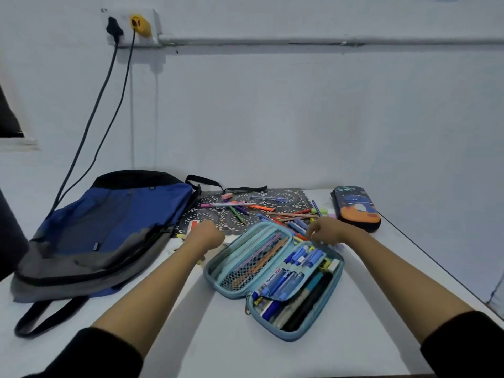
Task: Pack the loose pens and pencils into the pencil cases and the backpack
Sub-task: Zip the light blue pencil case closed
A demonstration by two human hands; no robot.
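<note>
At case [210, 271] rim, left hand [207, 236], right hand [325, 232]

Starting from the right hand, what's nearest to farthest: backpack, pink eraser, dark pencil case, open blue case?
From the right hand:
1. open blue case, right beneath it.
2. dark pencil case, just right, behind.
3. pink eraser, back left.
4. backpack, far left.

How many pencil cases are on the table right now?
2. The open light-blue case lies front centre; the closed dark case sits far right. The backpack may hide more.
</note>
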